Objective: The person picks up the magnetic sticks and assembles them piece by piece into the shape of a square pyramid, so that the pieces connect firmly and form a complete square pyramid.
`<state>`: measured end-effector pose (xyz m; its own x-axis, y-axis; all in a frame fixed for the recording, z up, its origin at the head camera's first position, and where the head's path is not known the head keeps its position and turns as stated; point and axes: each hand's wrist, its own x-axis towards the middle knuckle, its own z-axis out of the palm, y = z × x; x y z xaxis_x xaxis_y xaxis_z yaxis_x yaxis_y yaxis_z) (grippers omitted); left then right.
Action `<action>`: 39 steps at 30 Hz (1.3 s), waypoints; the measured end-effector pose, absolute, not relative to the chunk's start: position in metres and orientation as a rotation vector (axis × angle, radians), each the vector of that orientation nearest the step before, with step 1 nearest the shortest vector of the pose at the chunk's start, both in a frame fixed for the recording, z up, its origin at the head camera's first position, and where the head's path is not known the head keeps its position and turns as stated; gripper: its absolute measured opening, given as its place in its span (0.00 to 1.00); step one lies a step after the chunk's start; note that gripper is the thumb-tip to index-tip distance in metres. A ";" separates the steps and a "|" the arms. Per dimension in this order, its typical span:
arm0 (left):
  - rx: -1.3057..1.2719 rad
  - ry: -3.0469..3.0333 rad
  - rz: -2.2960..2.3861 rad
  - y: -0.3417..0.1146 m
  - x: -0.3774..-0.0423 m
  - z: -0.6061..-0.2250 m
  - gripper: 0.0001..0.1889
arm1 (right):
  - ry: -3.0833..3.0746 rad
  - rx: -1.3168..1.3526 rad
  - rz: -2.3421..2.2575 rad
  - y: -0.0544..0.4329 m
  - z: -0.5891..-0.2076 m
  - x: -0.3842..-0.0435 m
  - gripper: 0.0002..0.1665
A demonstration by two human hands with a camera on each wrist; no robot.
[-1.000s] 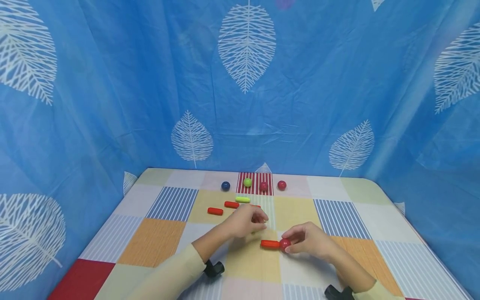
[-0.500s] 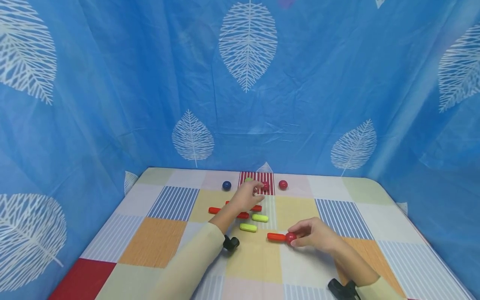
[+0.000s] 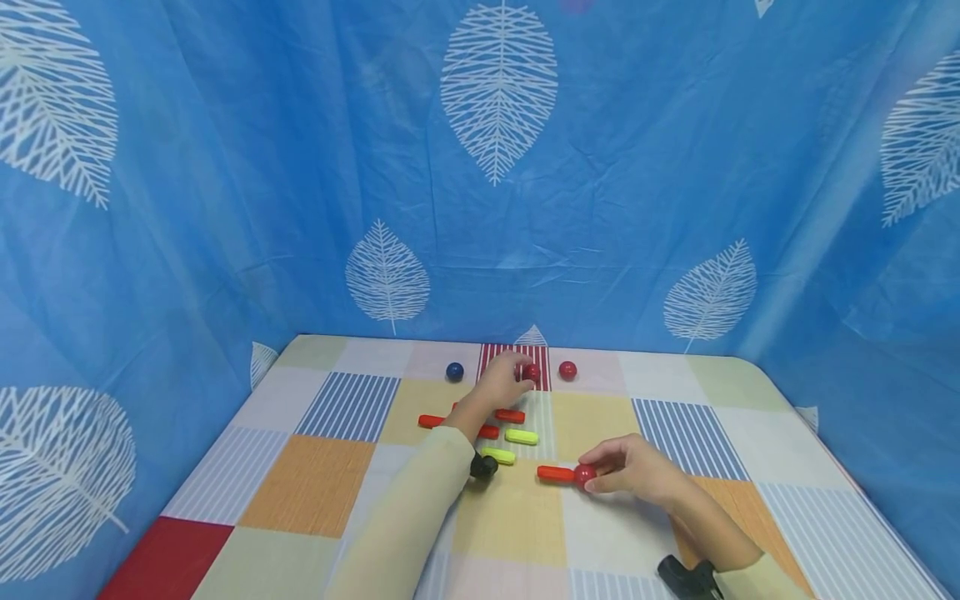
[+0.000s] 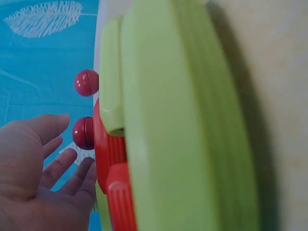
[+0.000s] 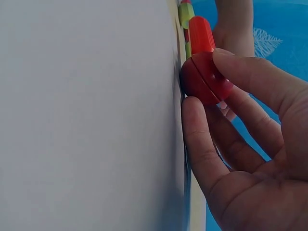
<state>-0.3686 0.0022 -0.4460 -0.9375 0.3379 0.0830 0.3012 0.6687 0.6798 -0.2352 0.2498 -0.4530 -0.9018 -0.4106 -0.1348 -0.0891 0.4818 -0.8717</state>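
My right hand (image 3: pixel 630 471) pinches a red ball (image 5: pixel 204 79) low over the tablecloth, thumb and fingertips on its sides. A red ridged stick (image 3: pixel 555 474) joins this ball end-on at its left. At the far side, my left hand (image 3: pixel 504 382) reaches to another red ball (image 3: pixel 532 372), its fingers loosely curved and spread apart. In the left wrist view a gap shows between those fingers and the ball (image 4: pixel 83 133). Beneath the left wrist lie several red sticks (image 3: pixel 477 431) and two yellow-green sticks (image 3: pixel 521 437), partly covered by the arm.
A dark blue ball (image 3: pixel 454 372) sits left of the left hand, and one more red ball (image 3: pixel 567 370) to its right. The patchwork tablecloth (image 3: pixel 300 483) covers the table, with blue leaf-print curtains (image 3: pixel 600 208) behind and on both sides.
My left hand has moved forward over the sticks to the red ball at the back, now covering the green ball there. The right hand keeps its pinch, nearly still.
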 end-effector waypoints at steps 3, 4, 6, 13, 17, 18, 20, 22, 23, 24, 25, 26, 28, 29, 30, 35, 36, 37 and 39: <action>0.495 2.815 1.130 0.005 -0.371 -0.446 0.25 | 2.418 -0.425 -1.363 0.250 -0.453 -0.237 0.20; 0.482 2.808 1.130 0.005 -0.372 -0.446 0.25 | 2.420 -0.430 -1.357 0.250 -0.453 -0.237 0.21; 0.471 2.804 1.125 0.006 -0.374 -0.446 0.26 | 2.427 -0.438 -1.346 0.249 -0.452 -0.238 0.21; 0.428 2.784 1.134 0.007 -0.378 -0.450 0.27 | 2.422 -0.435 -1.343 0.248 -0.450 -0.239 0.20; 0.467 2.789 1.113 0.009 -0.379 -0.451 0.26 | 2.425 -0.423 -1.339 0.248 -0.450 -0.239 0.21; 0.479 2.792 1.110 0.009 -0.379 -0.451 0.26 | 2.425 -0.422 -1.338 0.249 -0.450 -0.239 0.21; 0.495 2.812 1.083 0.010 -0.380 -0.452 0.25 | 2.427 -0.423 -1.336 0.249 -0.450 -0.239 0.21; 0.496 2.822 1.063 0.011 -0.380 -0.453 0.25 | 2.429 -0.424 -1.333 0.249 -0.451 -0.239 0.21; 0.494 2.821 1.059 0.012 -0.380 -0.454 0.24 | 2.430 -0.422 -1.332 0.249 -0.451 -0.239 0.21; 0.490 2.817 1.056 0.012 -0.379 -0.454 0.24 | 2.431 -0.420 -1.332 0.249 -0.451 -0.239 0.21; 0.487 2.811 1.052 0.013 -0.379 -0.454 0.23 | 2.432 -0.427 -1.330 0.249 -0.451 -0.239 0.21; 0.488 2.806 1.048 0.013 -0.378 -0.454 0.23 | 2.431 -0.425 -1.331 0.249 -0.451 -0.238 0.21; 0.498 2.801 1.036 0.013 -0.378 -0.454 0.21 | 2.429 -0.422 -1.330 0.249 -0.450 -0.238 0.21; 0.508 2.803 1.026 0.013 -0.377 -0.454 0.20 | 2.428 -0.420 -1.330 0.249 -0.450 -0.238 0.21; 0.517 2.803 1.019 0.013 -0.377 -0.455 0.19 | 2.427 -0.420 -1.330 0.249 -0.450 -0.238 0.21; 0.565 2.778 1.060 0.010 -0.374 -0.456 0.20 | 2.424 -0.417 -1.331 0.249 -0.451 -0.238 0.21; 0.574 2.768 1.071 0.009 -0.372 -0.456 0.20 | 2.421 -0.418 -1.334 0.249 -0.451 -0.238 0.21; 0.584 2.758 1.081 0.008 -0.371 -0.456 0.20 | 2.419 -0.419 -1.335 0.249 -0.451 -0.238 0.21; 0.616 2.746 1.088 0.007 -0.366 -0.456 0.20 | 2.417 -0.424 -1.335 0.250 -0.451 -0.238 0.22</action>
